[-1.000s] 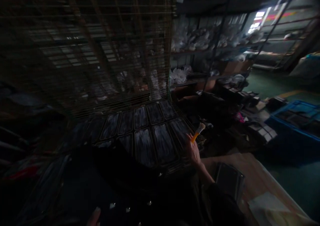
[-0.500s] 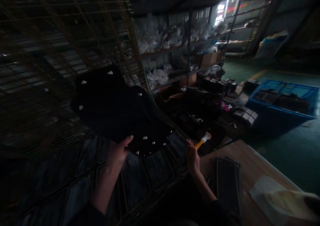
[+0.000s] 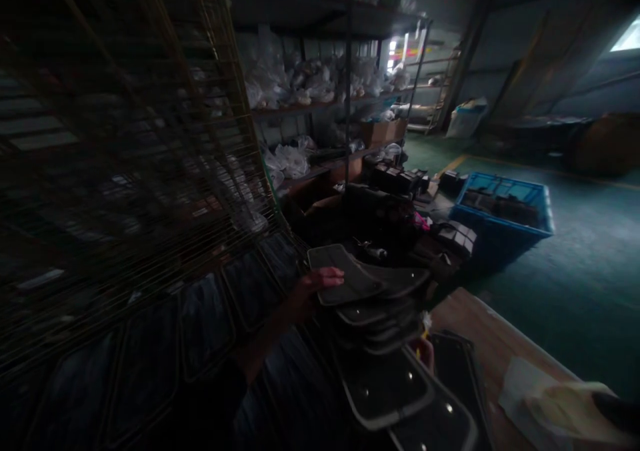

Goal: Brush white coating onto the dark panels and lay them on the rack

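My left hand (image 3: 320, 284) is closed on the upper edge of a loose stack of thin dark panels (image 3: 365, 311) with pale rims and small shiny studs. The panels fan out and bend toward the lower right. Behind the stack's right side, my right hand (image 3: 426, 354) shows only in part, its fingers curled near the panels' edge. A paintbrush (image 3: 427, 323) with a yellow handle is in that hand, mostly hidden by the panels. Whether the right hand also grips the stack, I cannot tell. More dark panels (image 3: 205, 318) lie in rows beneath my left arm.
A wire mesh frame (image 3: 240, 104) leans on the left. On the wooden table (image 3: 480, 324) are another dark panel pile (image 3: 457, 364) and pale sheet material (image 3: 560, 398). Beyond stand shelves with plastic bags (image 3: 300, 84) and a blue crate (image 3: 505, 238).
The dark studded panels have swung from in front of the mesh to the right, above the table's edge. My left hand moved right with them. My right hand is now mostly hidden behind them.
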A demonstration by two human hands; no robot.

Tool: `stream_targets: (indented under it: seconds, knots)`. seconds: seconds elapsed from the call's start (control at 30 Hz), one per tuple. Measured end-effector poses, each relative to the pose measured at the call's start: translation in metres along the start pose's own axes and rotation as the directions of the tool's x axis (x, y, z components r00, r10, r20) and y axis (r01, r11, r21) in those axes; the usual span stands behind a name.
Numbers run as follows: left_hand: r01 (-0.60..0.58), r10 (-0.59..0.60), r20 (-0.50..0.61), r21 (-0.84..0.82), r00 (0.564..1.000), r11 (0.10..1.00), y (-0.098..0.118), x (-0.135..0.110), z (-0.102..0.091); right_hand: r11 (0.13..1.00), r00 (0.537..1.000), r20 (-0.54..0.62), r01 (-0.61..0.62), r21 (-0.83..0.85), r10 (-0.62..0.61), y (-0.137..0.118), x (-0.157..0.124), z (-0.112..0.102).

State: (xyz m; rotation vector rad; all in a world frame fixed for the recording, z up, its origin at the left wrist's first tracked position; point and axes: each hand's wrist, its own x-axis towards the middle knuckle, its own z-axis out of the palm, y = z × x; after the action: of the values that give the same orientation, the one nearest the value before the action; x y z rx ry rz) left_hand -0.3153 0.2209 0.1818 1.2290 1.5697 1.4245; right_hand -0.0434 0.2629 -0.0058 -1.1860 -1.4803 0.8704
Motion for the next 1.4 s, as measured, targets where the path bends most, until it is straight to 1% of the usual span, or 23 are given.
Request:
stream_targets:
  seconds: [0.03, 0.1, 0.17, 0.23, 0.33, 0.4, 0.43, 0.47, 0.53, 0.6, 0.7, 0.8, 0.83, 0.87, 0.93, 0.97, 1.0, 1.07, 1.13, 1.2, 1.27, 1.33, 1.4]
  knots:
    - [-0.049, 0.043, 0.111, 0.05, 0.993, 0.998, -0.013, -0.004, 0.004, 0.998, 1.0, -0.025, -0.004, 0.064, 0.006, 0.005, -0.002, -0.002]
    - [-0.174, 0.125, 0.263, 0.17, 0.957, 0.97, -0.036, -0.015, 0.007, 0.97, 0.997, -0.058, -0.043, 0.238, 0.059, 0.006, -0.006, -0.007]
    - [-0.35, 0.208, 0.427, 0.286, 0.88, 0.892, -0.054, -0.026, 0.0, 0.926, 0.99, -0.007, -0.13, 0.353, 0.141, -0.003, -0.009, -0.012]
    - [-0.51, 0.26, 0.545, 0.377, 0.797, 0.773, -0.067, -0.035, -0.01, 0.916, 0.983, 0.058, -0.182, 0.359, 0.172, -0.019, -0.007, -0.017]
    - [-0.657, 0.324, 0.603, 0.484, 0.73, 0.578, -0.079, -0.042, -0.022, 0.943, 0.988, 0.094, -0.148, 0.298, 0.125, -0.042, 0.001, -0.025]
    - [-0.709, 0.342, 0.629, 0.537, 0.698, 0.458, -0.082, -0.044, -0.024, 0.964, 0.988, 0.103, -0.138, 0.229, 0.117, -0.053, 0.007, -0.03]
    - [-0.72, 0.34, 0.639, 0.561, 0.691, 0.408, -0.082, -0.045, -0.024, 0.973, 0.988, 0.099, -0.135, 0.188, 0.118, -0.057, 0.01, -0.034]
    - [-0.722, 0.328, 0.644, 0.585, 0.691, 0.37, -0.081, -0.046, -0.024, 0.981, 0.99, 0.086, -0.128, 0.148, 0.116, -0.061, 0.013, -0.037]
    - [-0.702, 0.28, 0.645, 0.631, 0.711, 0.33, -0.074, -0.051, -0.024, 0.992, 0.994, 0.04, -0.101, 0.075, 0.098, -0.068, 0.019, -0.045]
    - [-0.666, 0.214, 0.635, 0.663, 0.742, 0.343, -0.062, -0.059, -0.027, 0.998, 0.998, 0.024, -0.06, 0.029, 0.059, -0.076, 0.025, -0.052]
    - [-0.585, 0.092, 0.62, 0.668, 0.779, 0.461, -0.04, -0.069, -0.034, 0.999, 0.997, 0.077, 0.012, 0.038, -0.015, -0.091, 0.032, -0.062]
    - [-0.509, 0.023, 0.629, 0.607, 0.777, 0.61, -0.017, -0.067, -0.038, 0.996, 0.987, 0.139, 0.069, 0.048, -0.075, -0.105, 0.033, -0.066]
    - [-0.485, 0.026, 0.621, 0.585, 0.784, 0.649, -0.01, -0.061, -0.036, 0.995, 0.984, 0.155, 0.084, 0.046, -0.09, -0.108, 0.033, -0.065]
    - [-0.463, 0.041, 0.598, 0.573, 0.8, 0.676, -0.005, -0.053, -0.031, 0.994, 0.979, 0.174, 0.097, 0.047, -0.104, -0.11, 0.032, -0.064]
    - [-0.431, 0.092, 0.516, 0.588, 0.851, 0.684, 0.0, -0.031, -0.016, 0.99, 0.967, 0.215, 0.125, 0.066, -0.137, -0.113, 0.031, -0.061]
    - [-0.423, 0.118, 0.471, 0.619, 0.874, 0.662, 0.0, -0.018, -0.006, 0.986, 0.959, 0.234, 0.144, 0.077, -0.159, -0.114, 0.031, -0.061]
    - [-0.425, 0.136, 0.444, 0.657, 0.886, 0.623, -0.002, -0.005, 0.004, 0.982, 0.95, 0.251, 0.167, 0.086, -0.184, -0.114, 0.032, -0.063]
    - [-0.454, 0.142, 0.454, 0.708, 0.879, 0.541, -0.009, 0.02, 0.022, 0.972, 0.93, 0.284, 0.219, 0.086, -0.235, -0.113, 0.035, -0.074]
    - [-0.48, 0.115, 0.494, 0.72, 0.862, 0.501, -0.017, 0.038, 0.033, 0.961, 0.909, 0.315, 0.271, 0.055, -0.274, -0.108, 0.038, -0.096]
    - [-0.468, 0.068, 0.508, 0.723, 0.859, 0.508, -0.02, 0.05, 0.04, 0.958, 0.909, 0.322, 0.287, -0.028, -0.263, -0.096, 0.041, -0.129]
    - [-0.407, 0.018, 0.468, 0.749, 0.884, 0.524, -0.016, 0.055, 0.044, 0.956, 0.927, 0.303, 0.267, -0.122, -0.22, -0.075, 0.042, -0.168]
    - [-0.342, -0.019, 0.41, 0.785, 0.912, 0.517, -0.008, 0.057, 0.049, 0.952, 0.938, 0.298, 0.241, -0.189, -0.178, -0.047, 0.039, -0.209]
    - [-0.307, -0.037, 0.374, 0.811, 0.927, 0.499, 0.001, 0.056, 0.056, 0.94, 0.932, 0.34, 0.22, -0.261, -0.124, -0.015, 0.033, -0.249]
